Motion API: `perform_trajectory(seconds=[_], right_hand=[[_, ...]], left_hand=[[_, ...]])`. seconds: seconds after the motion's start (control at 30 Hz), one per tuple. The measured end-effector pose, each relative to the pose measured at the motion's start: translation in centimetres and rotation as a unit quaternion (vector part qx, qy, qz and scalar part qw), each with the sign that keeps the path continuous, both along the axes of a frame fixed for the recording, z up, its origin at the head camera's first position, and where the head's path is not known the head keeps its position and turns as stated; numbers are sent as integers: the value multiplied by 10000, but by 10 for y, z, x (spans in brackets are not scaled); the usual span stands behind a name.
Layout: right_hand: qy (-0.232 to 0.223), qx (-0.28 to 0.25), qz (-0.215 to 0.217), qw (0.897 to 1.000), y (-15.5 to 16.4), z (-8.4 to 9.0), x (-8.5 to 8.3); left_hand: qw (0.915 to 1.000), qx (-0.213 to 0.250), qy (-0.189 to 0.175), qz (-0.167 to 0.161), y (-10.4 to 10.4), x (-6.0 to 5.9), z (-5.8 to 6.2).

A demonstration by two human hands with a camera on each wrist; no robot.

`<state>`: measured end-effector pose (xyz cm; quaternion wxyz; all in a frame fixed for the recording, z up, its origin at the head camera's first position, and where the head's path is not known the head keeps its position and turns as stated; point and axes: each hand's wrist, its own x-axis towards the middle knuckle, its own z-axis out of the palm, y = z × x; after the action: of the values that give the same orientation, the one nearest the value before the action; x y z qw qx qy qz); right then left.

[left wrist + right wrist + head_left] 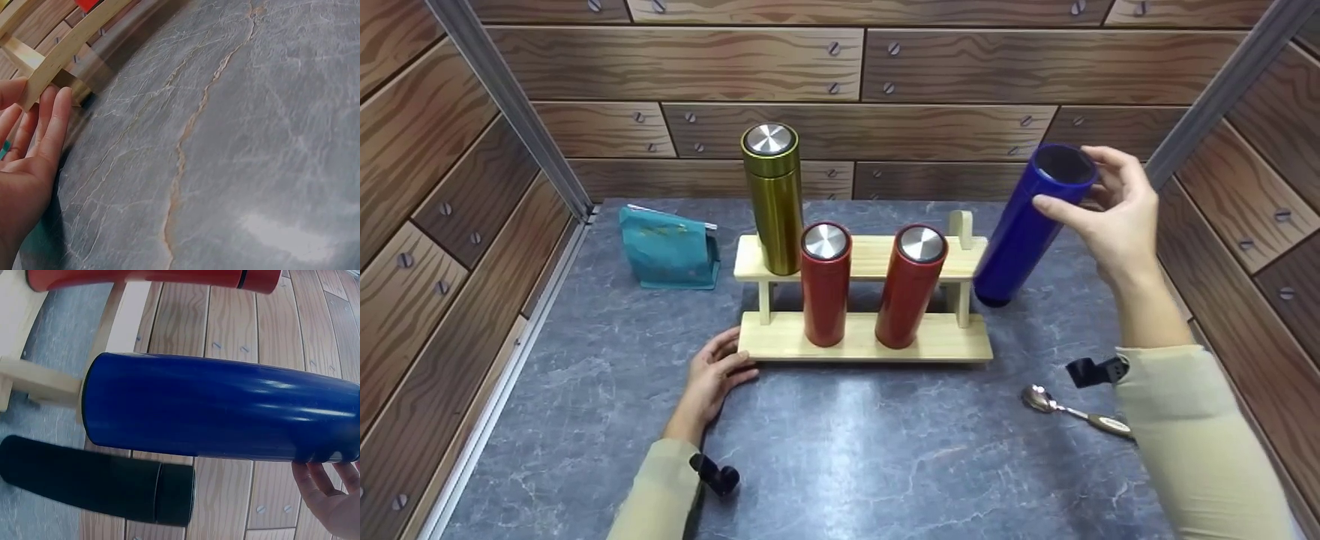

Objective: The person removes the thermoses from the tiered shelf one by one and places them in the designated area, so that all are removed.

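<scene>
The blue flask (pixel 1024 229) is gripped near its top rim by the right hand (pixel 1114 217), fingers and thumb curled round the upper end. The flask is tilted, top leaning right, its dark base (pixel 992 298) just beside the right end of the wooden rack (pixel 862 337); whether the base touches the bench (pixel 847 450) cannot be told. In the right wrist view the blue flask (pixel 219 413) fills the frame, with fingertips (pixel 320 478) seen at its lower right edge and a dark shadow of it below.

The left hand (pixel 712 379) is laid flat on the bench, fingers straight and relaxed, fingertips touching the front left corner of the rack's lower board. Nothing is held by it. In the left wrist view the fingers (pixel 53 126) are seen pressed against the board edge (pixel 67 53).

On the rack's lower board two red flasks (pixel 825 285) (pixel 910 286) are stood upright, side by side, steel lids up. On the upper shelf at the left a gold flask (pixel 775 199) is stood upright. A bare wooden peg (pixel 961 225) is seen at the upper shelf's right end.

A teal pouch (pixel 669 247) is stood on the bench left of the rack. A metal spoon (pixel 1072 411) is laid on the bench near the right sleeve.
</scene>
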<state>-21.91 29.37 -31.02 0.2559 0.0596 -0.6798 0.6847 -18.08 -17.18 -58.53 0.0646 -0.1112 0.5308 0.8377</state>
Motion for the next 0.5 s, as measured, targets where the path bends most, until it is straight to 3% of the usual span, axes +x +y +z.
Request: perform_trajectory(seconds=[0.5], right_hand=[[7,-438,-488,9978,34,-4,13]], left_hand=[[10000,-27,-2,17,0,0,1]])
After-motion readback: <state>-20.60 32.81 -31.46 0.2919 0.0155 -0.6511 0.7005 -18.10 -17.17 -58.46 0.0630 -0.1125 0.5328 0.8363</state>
